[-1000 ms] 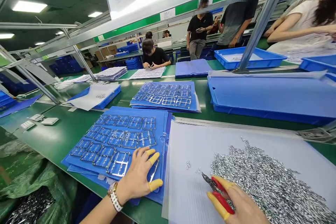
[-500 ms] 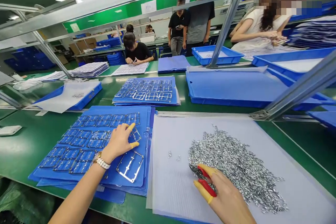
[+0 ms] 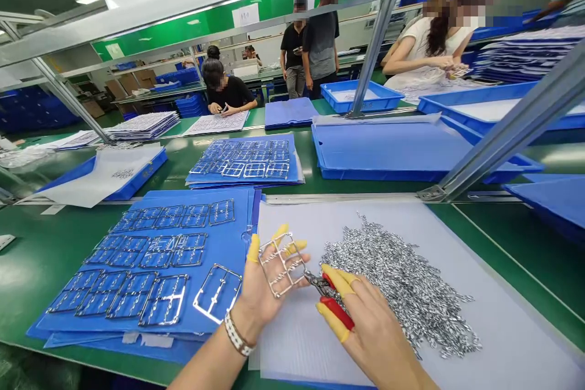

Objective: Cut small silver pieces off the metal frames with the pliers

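Note:
My left hand [image 3: 260, 292], with yellow finger cots, holds a small shiny metal frame [image 3: 281, 263] above the white sheet [image 3: 457, 244]. My right hand [image 3: 365, 329], also with yellow cots, grips red-handled cutters [image 3: 329, 298] whose tip touches the frame's right edge. A heap of small silvery cut pieces [image 3: 402, 286] lies on the white sheet just right of the cutters. To the left, a blue sheet [image 3: 228, 225] carries rows of the same metal frames [image 3: 159, 250], and one emptier frame [image 3: 217, 292] lies near my left wrist.
A second blue sheet of frames [image 3: 244, 161] lies further back. Blue trays [image 3: 402, 152] sit behind and to the right. A slanted metal rail [image 3: 507, 134] crosses the right side. Several people work or stand at the benches beyond. The green bench [image 3: 36, 256] extends left.
My left hand lifted a frame off the blue sheet and brought it right, over the white sheet. My right hand moved the cutters left from the heap to meet the frame.

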The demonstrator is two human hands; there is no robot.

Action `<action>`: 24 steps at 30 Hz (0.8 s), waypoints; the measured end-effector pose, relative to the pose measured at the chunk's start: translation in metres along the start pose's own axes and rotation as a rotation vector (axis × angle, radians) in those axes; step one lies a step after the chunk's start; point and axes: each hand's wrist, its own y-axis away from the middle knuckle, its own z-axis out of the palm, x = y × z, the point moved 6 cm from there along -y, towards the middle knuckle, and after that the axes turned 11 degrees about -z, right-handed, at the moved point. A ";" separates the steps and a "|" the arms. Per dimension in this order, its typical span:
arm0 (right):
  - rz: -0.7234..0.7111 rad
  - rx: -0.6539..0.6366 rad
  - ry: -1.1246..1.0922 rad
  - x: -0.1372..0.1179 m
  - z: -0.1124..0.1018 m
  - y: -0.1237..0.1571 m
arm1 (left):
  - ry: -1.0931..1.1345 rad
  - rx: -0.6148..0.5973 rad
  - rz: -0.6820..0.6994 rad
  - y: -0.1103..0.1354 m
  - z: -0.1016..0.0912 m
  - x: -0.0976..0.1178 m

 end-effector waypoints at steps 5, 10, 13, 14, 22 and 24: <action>-0.001 -0.001 0.152 -0.014 -0.011 -0.009 | 0.023 0.007 -0.121 -0.027 -0.006 -0.034; 0.006 -0.079 0.245 -0.021 -0.007 -0.030 | -0.046 0.115 -0.188 -0.032 -0.024 -0.043; -0.031 -0.120 0.286 -0.022 -0.002 -0.041 | -0.095 0.155 -0.222 -0.029 -0.028 -0.043; -0.045 -0.133 0.291 -0.022 -0.001 -0.044 | -0.112 0.155 -0.225 -0.029 -0.028 -0.043; -0.089 -0.209 0.341 -0.023 -0.001 -0.049 | -0.249 0.163 -0.226 -0.026 -0.027 -0.039; -0.088 -0.218 0.344 -0.023 -0.002 -0.049 | -0.266 0.165 -0.222 -0.027 -0.027 -0.039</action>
